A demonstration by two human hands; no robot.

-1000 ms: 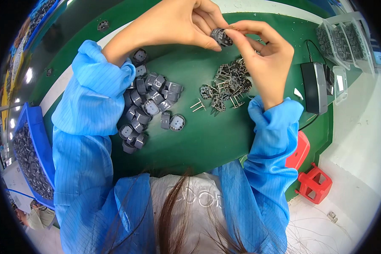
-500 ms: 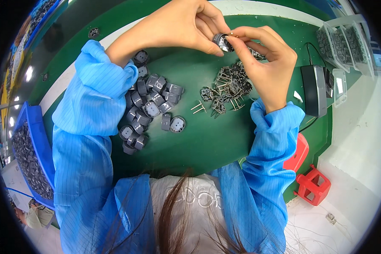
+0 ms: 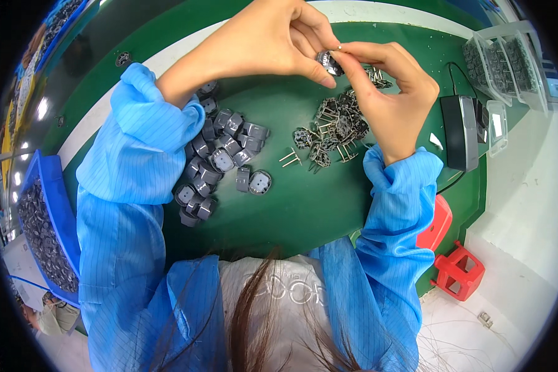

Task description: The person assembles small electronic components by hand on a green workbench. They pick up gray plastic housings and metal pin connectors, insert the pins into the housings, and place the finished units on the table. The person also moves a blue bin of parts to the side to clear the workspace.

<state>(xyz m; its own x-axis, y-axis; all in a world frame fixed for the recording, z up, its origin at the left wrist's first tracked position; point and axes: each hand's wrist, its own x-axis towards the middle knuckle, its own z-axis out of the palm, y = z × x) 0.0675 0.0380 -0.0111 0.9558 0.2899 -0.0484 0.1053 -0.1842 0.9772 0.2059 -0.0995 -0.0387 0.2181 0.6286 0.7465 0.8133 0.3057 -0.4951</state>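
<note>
My left hand (image 3: 260, 40) is closed around the edge of a small dark grey plastic housing (image 3: 332, 64) at the top middle, over the green table. Against the housing's right side, my right hand (image 3: 395, 84) has thumb and forefinger pinched together. A tiny shiny metal tip (image 3: 340, 47) shows at those fingertips; the rest of that piece is hidden. Below the hands lies a heap of metal-and-black pronged parts (image 3: 341, 121), with a single pronged piece (image 3: 290, 157) at its left. A pile of grey plastic housings (image 3: 223, 160) sits beneath my left forearm.
A blue bin (image 3: 59, 223) full of small dark parts stands at the left. At the far right are clear trays (image 3: 499, 68) of parts and a black box-shaped device (image 3: 460, 133) with a cable. A red stool (image 3: 460, 271) stands on the floor. Loose parts (image 3: 123, 59) lie beyond the pale strip.
Both hands have shifted slightly, and the housing has tilted and moved a little to the right. Two loose parts beyond the pale strip have slid toward the lower left.
</note>
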